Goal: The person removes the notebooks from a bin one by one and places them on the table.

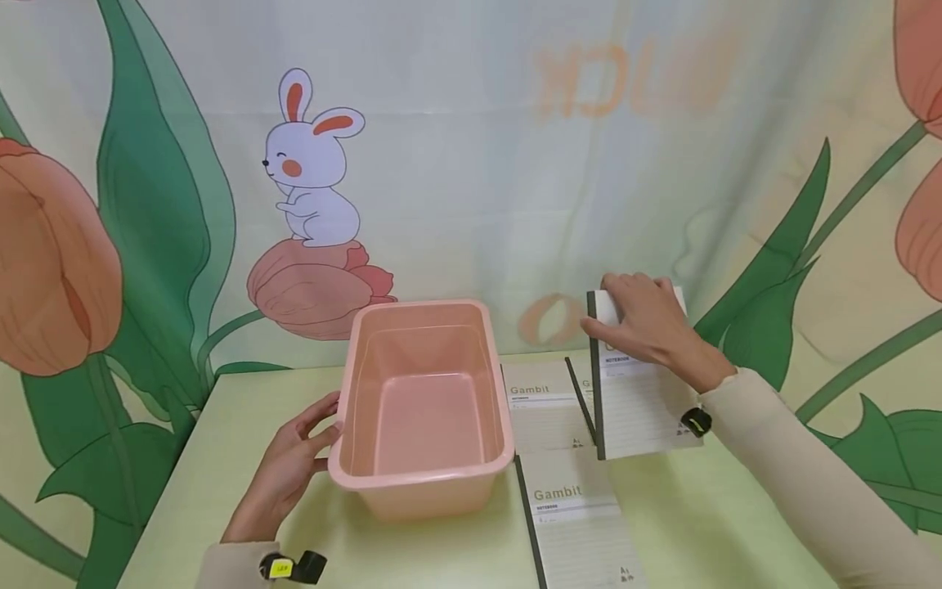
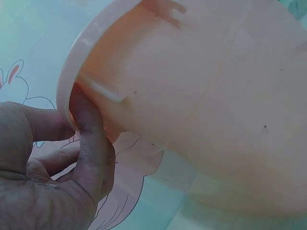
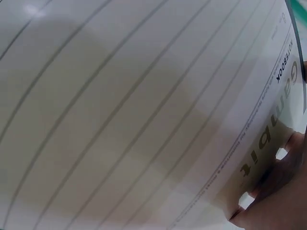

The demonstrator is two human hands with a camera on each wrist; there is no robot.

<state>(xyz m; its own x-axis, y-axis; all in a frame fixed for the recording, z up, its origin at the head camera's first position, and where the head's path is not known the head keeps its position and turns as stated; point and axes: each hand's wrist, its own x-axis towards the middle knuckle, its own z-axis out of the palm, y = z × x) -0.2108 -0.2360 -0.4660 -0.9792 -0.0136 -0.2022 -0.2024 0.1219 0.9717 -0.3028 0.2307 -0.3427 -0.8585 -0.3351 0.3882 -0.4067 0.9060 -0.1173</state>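
A pink plastic basin (image 1: 430, 425) stands on the table with nothing inside it. My left hand (image 1: 290, 458) pinches the basin's left rim, its thumb and fingers on either side of the lip in the left wrist view. On the right, my right hand (image 1: 643, 315) grips a white notebook (image 1: 640, 409) with a dark spine by its top edge, holding it raised and tilted. In the right wrist view the lined cover of this notebook (image 3: 120, 105) fills most of the picture. Another notebook (image 1: 540, 401) lies beside the basin, and one more notebook (image 1: 581, 523) lies nearer the front.
Partly behind the held notebook, a further notebook (image 1: 586, 384) shows only a strip. The pale green table (image 1: 243, 425) ends at a hanging cloth backdrop (image 1: 456, 164) printed with a rabbit and tulips.
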